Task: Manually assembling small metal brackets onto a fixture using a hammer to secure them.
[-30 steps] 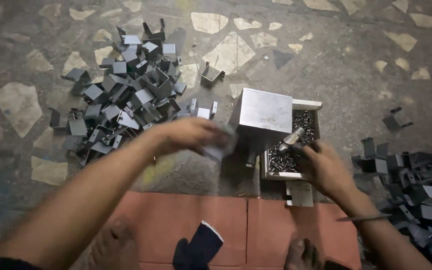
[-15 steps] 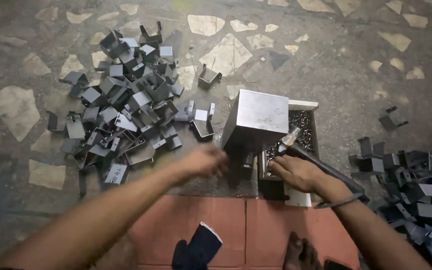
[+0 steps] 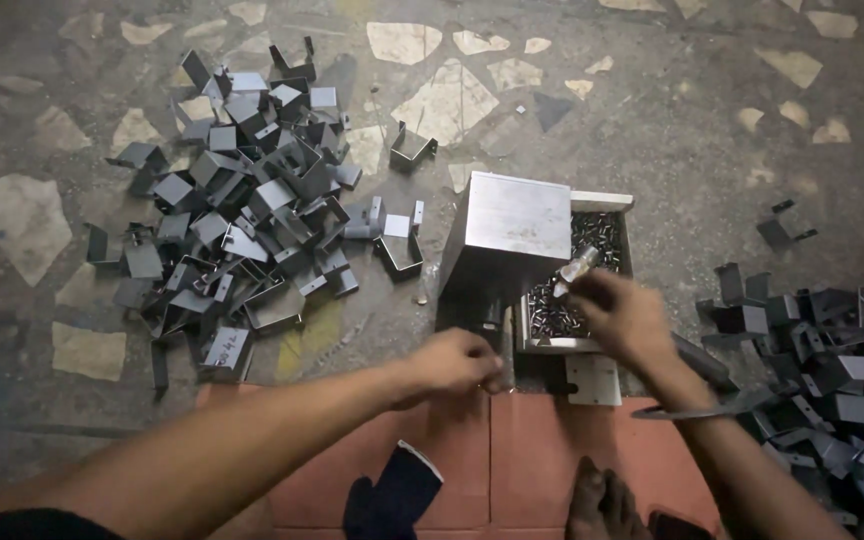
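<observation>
1. Two heaps of bent grey metal brackets take up most of the stone-chip floor [image 3: 672, 110]: the larger pile [image 3: 242, 215] spreads to the left, the smaller pile [image 3: 812, 350] lies at the right edge beside the right forearm.
2. Between the heaps stands a steel block [image 3: 512, 235], and against its right side sits an open tray [image 3: 617, 203] full of small dark metal pins [image 3: 592, 235].
3. A red mat [image 3: 512, 450] lies under both forearms, with a bare foot [image 3: 602, 500] and a dark folded cloth [image 3: 392, 490] at its near edge.
4. The left hand [image 3: 452, 362], which a second ago hovered higher and further left near the big pile, has come down to the foot of the steel block; its fingers are curled together, and what they pinch cannot be made out.
5. The right hand [image 3: 627, 315] has stayed over the tray, closed around a short silvery pin-like tool [image 3: 577, 268] that points up towards the block.
6. A thin metal bangle [image 3: 697, 408] circles the right wrist.
7. One lone bracket [image 3: 412, 148] lies apart above the block, another [image 3: 782, 228] to the far right; nothing stands between the hands and the tray.
</observation>
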